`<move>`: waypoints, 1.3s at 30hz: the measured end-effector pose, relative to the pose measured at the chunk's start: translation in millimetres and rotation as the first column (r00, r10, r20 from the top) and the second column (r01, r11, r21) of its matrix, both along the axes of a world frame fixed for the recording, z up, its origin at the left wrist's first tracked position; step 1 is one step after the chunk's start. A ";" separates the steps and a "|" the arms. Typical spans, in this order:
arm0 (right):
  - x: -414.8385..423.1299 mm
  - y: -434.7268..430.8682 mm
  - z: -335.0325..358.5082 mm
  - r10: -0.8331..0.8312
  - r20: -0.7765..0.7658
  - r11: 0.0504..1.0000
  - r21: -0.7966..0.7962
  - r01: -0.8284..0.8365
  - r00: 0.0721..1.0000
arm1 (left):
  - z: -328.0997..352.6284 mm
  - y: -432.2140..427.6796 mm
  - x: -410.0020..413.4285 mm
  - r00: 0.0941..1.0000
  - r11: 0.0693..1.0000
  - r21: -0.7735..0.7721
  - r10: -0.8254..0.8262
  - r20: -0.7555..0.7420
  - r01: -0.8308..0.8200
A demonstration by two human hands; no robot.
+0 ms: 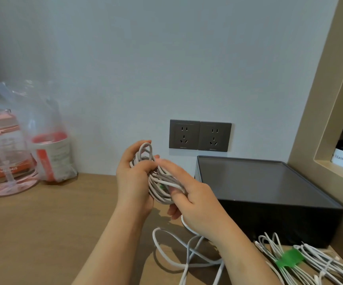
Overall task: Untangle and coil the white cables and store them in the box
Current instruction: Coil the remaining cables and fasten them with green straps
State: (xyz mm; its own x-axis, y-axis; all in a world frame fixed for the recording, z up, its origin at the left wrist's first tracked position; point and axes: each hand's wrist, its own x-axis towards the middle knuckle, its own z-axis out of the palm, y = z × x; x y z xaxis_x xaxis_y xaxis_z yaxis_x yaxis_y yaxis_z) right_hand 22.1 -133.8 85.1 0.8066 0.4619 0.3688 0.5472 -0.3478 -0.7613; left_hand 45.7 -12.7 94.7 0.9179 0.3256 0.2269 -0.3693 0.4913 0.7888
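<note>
You've got both hands up over the wooden table (43, 223), and between them sits the coil (158, 183) of white cable, held in the air just in front of the wall sockets (200, 136). Your left hand (134, 177) has its fingers curled round the upper loops, thumb pressed across the front of them. Your right hand (197, 204) grips the lower loops from the other side, with the index finger lying along the top of the bundle and the other fingers tucked in around the strands. There's a fleck of green showing inside the loops. From under your right hand a loose cable (187, 250) drops to the table and sprawls there in open, crossing loops. To your right stands the dark grey box (279, 223), back against the wall, its top a flat grey surface inside a raised rim — no cable on it. Just in front of the box, at the near right corner, lies a second bundle (310, 262) of white cables, cinched with a green tie (288, 260). Far left you have a pink bottle (3, 153) and a clear plastic bag (51, 153) with a red-and-white item inside — both well apart from your hands.
</note>
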 end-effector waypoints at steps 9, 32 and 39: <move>6.0 -1.6 -8.2 -0.021 -0.009 1.000 0.000 0.021 1.000 | -2.0 -4.6 11.8 0.986 0.977 -0.212 -0.013 -0.166 -0.023; -10.5 22.3 1.2 -0.128 0.008 0.922 0.370 0.116 0.992 | 11.0 -1.1 5.5 0.977 0.893 -0.434 0.025 -0.211 -0.117; -0.8 19.6 -9.4 -0.537 0.333 0.798 0.498 0.340 0.775 | 5.5 -15.2 7.3 0.928 0.863 -0.457 -0.325 -0.181 0.213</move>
